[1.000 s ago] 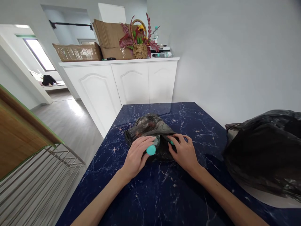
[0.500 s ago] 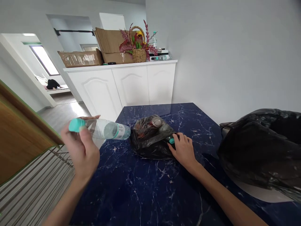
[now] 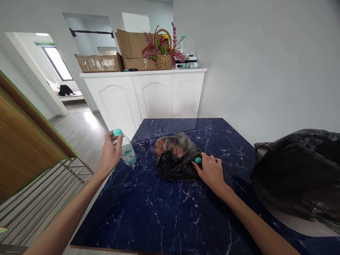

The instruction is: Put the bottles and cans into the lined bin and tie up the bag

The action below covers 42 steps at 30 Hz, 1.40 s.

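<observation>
No lettering can be read. The label (image 3: 129, 156) on the bottle (image 3: 125, 148), just below the left fingers (image 3: 119, 143), bears print too small and blurred to make out any word or number.

A flower basket (image 3: 164, 62) tops the cabinet (image 3: 156, 97), perhaps touching the cardboard (image 3: 133, 46).

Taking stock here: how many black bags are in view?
2: the smaller bag, on the table at the right hand, and the larger bag at the picture's right edge.
</observation>
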Each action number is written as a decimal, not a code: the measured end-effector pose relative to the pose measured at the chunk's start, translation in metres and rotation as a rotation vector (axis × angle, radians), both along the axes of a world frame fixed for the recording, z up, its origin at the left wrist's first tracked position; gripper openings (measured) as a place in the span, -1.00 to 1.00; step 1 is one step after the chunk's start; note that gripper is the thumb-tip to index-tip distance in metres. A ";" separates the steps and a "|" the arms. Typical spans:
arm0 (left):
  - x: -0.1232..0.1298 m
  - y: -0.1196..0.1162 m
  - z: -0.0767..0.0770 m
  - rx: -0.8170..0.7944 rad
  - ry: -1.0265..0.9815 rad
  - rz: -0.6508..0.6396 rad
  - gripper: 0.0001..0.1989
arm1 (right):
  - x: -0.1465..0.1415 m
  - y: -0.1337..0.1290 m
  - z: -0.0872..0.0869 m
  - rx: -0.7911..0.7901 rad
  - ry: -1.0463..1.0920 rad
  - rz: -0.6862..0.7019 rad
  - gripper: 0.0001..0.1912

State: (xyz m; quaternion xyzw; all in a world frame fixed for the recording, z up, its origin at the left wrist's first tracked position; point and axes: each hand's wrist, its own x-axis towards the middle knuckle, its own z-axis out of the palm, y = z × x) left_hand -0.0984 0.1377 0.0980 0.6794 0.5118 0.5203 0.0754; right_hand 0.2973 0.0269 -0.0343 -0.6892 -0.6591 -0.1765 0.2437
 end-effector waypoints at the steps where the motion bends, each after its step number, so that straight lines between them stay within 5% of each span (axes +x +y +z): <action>1: 0.000 0.000 0.000 -0.012 -0.005 -0.008 -0.49 | 0.000 0.000 0.000 0.008 0.002 0.000 -0.49; 8: -0.009 0.005 -0.007 -0.050 -0.053 -0.066 -0.31 | 0.002 -0.001 0.011 0.092 0.022 0.033 -0.63; 12: -0.017 -0.010 -0.006 0.147 0.018 0.006 -0.18 | 0.003 -0.015 0.031 0.176 0.028 0.077 -0.69; 16: -0.011 -0.045 -0.001 0.418 0.097 0.054 -0.37 | 0.006 -0.040 0.053 0.316 0.029 0.161 -0.76; 20: 0.016 -0.080 -0.003 0.534 0.184 -0.087 -0.60 | 0.007 -0.068 0.081 0.449 0.018 0.252 -0.85; 26: 0.070 -0.125 -0.003 0.329 0.323 -0.467 -0.70 | -0.008 -0.109 0.141 0.501 0.082 0.368 -0.87; 32: 0.105 -0.163 -0.001 -0.065 0.165 -0.843 0.06 | -0.049 -0.127 0.185 0.395 0.352 0.538 -0.94; 34: 0.107 -0.170 -0.001 -0.159 0.130 -0.902 0.03 | -0.061 -0.124 0.189 0.339 0.447 0.619 -0.92; 38: 0.087 -0.174 -0.010 -0.270 0.080 -0.832 -0.36 | -0.065 -0.111 0.183 0.200 0.556 0.757 -0.73; 42: 0.030 -0.160 -0.031 -0.209 -0.066 -0.556 -0.45 | -0.042 -0.102 0.158 0.009 0.502 0.773 -0.79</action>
